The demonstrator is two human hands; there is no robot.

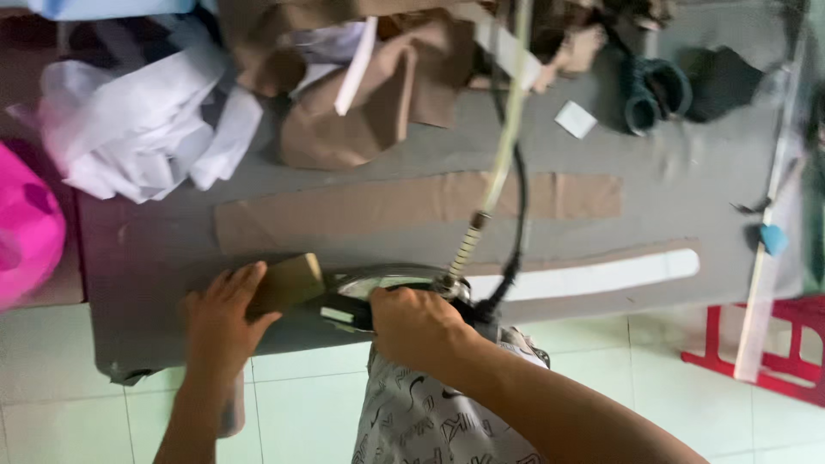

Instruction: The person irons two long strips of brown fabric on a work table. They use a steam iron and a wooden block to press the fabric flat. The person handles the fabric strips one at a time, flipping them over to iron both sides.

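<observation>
Your right hand (417,326) was closed around the handle of a heavy, rigid metal steam iron (387,288) at the grey padded table's (670,198) near edge, while your left hand's (222,322) flat, open fingers pinned a thin, limp tan fabric piece (288,283) beside it.

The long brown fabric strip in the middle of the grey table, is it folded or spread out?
Spread out: the long brown fabric strip lies flat and full length on the grey table.

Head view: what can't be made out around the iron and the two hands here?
- Iron: handle hidden by the right hand, head view.
- Left hand: fingertips on a folded brown piece; what lies beneath is covered.
- Scissors: blades blurred.
- Pink object: cut by left edge.
</observation>
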